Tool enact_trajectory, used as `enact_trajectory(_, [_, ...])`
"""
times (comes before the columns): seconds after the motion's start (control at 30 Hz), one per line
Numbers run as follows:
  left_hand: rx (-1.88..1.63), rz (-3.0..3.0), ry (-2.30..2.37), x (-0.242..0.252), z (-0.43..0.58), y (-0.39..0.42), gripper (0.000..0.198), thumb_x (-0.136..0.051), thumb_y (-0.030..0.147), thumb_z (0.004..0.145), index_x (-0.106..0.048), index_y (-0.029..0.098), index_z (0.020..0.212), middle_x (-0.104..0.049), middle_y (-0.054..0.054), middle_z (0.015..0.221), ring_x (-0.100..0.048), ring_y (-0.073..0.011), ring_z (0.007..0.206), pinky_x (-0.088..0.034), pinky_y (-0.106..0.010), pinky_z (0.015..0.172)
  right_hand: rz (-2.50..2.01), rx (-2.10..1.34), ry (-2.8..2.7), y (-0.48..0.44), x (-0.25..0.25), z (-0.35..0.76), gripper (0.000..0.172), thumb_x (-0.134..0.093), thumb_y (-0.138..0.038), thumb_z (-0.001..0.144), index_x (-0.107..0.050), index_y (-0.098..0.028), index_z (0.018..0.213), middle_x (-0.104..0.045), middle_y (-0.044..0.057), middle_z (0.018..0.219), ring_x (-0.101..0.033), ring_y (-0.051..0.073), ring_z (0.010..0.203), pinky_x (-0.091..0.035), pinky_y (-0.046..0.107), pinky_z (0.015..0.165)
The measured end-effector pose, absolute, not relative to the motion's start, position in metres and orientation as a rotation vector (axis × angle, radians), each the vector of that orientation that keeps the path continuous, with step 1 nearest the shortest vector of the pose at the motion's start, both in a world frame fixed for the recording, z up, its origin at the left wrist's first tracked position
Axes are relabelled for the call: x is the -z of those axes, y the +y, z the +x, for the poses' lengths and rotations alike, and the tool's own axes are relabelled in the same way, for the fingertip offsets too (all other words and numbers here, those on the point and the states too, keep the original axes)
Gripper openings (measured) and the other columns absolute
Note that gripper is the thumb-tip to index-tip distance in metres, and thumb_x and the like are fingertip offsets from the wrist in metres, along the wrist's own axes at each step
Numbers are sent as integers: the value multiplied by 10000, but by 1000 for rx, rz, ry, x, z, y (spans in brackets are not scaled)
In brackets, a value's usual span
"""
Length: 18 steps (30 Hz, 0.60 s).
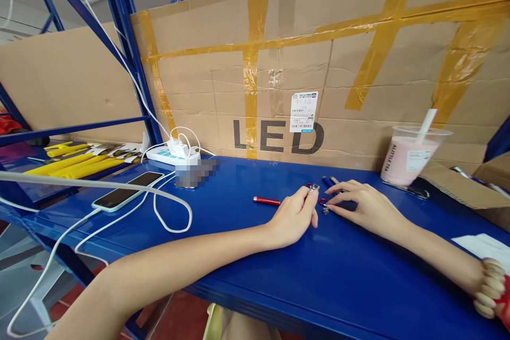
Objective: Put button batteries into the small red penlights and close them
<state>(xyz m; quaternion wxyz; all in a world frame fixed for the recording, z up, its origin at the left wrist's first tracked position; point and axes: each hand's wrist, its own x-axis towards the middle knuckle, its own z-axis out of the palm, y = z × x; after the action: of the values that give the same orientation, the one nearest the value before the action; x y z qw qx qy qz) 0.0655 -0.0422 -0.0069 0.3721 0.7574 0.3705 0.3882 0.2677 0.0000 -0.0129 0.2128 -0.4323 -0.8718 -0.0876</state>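
Observation:
My left hand (292, 219) is closed in a pinch around a small shiny metal piece (314, 187), whose exact kind I cannot make out. A bit of red shows beside it. Just to the right, my right hand (364, 204) is bent low over the table, with thumb and finger together at a small red loop (322, 202). A tiny metal part (325, 211) lies under those fingertips. Left of my left hand lies a slim red tube (266, 201) with a silver end, partly covered by the hand. Beyond my right fingers are small blue and silver pieces (330, 180), partly hidden.
On the blue table (255, 281), a phone (127, 191) and looping white cables lie left, near a power strip (173, 155). Yellow-handled tools (79, 163) are farther left. A pink drink cup (412, 156) and an opened carton (466, 183) stand right. Taped cardboard (223, 95) walls the back.

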Motion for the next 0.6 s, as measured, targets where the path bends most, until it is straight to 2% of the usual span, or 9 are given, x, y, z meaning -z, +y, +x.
enact_trajectory(0.17, [-978, 1905, 989, 10, 65, -40, 382, -173, 499, 899, -351, 195, 752, -535, 32, 591, -482, -114, 566, -377, -236, 618, -1240, 152, -2320, -3, 11, 265, 256, -483, -430, 806, -673, -260, 802, -675, 22, 948, -596, 244, 937, -472, 373, 761])
enact_trajectory(0.3, [-999, 1892, 1016, 8, 64, -42, 346, -268, 514, 879, -341, 195, 768, -536, 38, 618, -493, -111, 586, -386, -238, 640, -1210, 55, -2173, -12, 5, 260, 318, -450, -476, 826, -648, -227, 836, -680, 44, 885, -628, 222, 793, -488, 331, 688])
enact_trajectory(0.43, [-1138, 1854, 1004, 6, 64, -45, 243, -380, 425, 872, -326, 201, 793, -520, 47, 659, -495, -107, 608, -385, -237, 647, -1023, -53, -2260, -24, 1, 251, 266, -465, -422, 842, -629, -213, 840, -666, 41, 835, -604, 180, 724, -487, 299, 670])
enact_trajectory(0.6, [-1218, 1861, 975, 7, 66, -43, 135, -422, 272, 864, -332, 200, 793, -490, 42, 660, -513, -110, 640, -385, -227, 639, -924, -114, -2372, -31, 1, 244, 205, -477, -369, 848, -617, -222, 872, -645, 37, 914, -585, 167, 758, -491, 293, 676])
